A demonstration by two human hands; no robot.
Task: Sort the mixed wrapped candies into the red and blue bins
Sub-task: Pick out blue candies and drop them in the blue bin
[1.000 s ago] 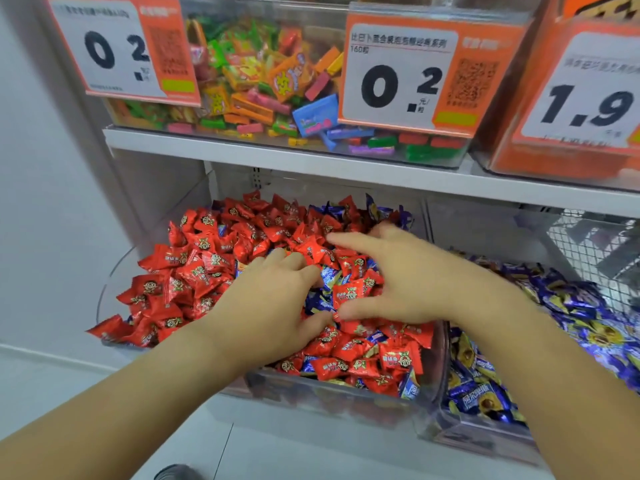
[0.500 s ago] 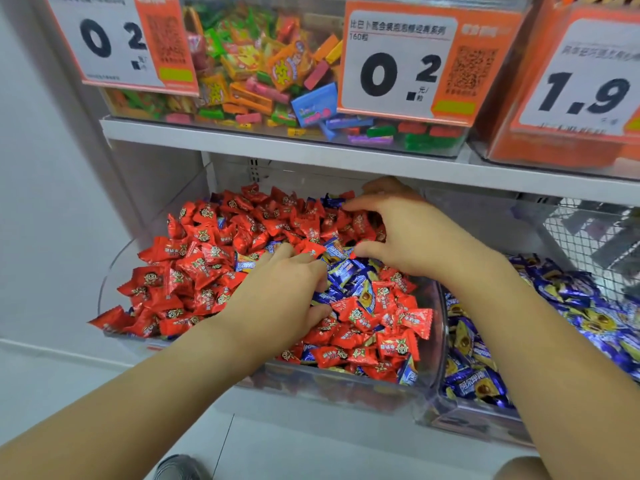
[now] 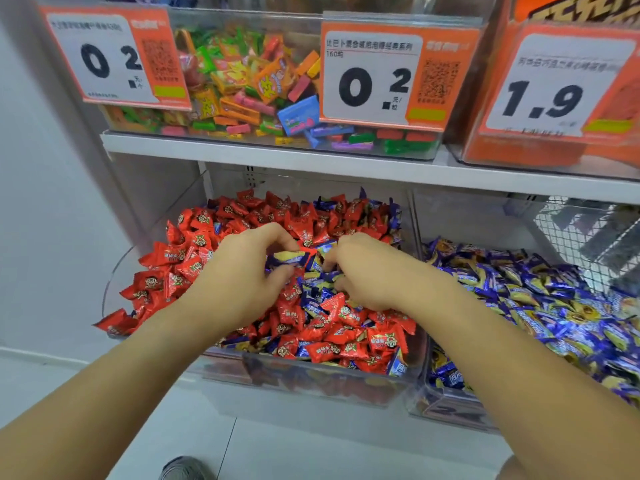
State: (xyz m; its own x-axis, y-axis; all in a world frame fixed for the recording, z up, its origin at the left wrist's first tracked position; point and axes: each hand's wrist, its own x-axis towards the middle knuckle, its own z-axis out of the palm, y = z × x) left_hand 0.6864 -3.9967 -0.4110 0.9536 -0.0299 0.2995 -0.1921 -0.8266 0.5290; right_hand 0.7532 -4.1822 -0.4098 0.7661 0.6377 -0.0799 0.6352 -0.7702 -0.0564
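Both hands have pulled together mid-frame in the red bin (image 3: 346,379): left hand (image 3: 239,271) now pinches a blue candy (image 3: 289,258), right hand (image 3: 367,271) is curled into blue ones, grip unclear.

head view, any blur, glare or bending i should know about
Head view: the wide lens bows the white shelf and tilts the price tags outward; small tag print is soft, big digits read fine; pale glare sits on the clear bin's front wall; left hand and right hand are evenly lit, slightly soft; the candies stay fairly crisp.
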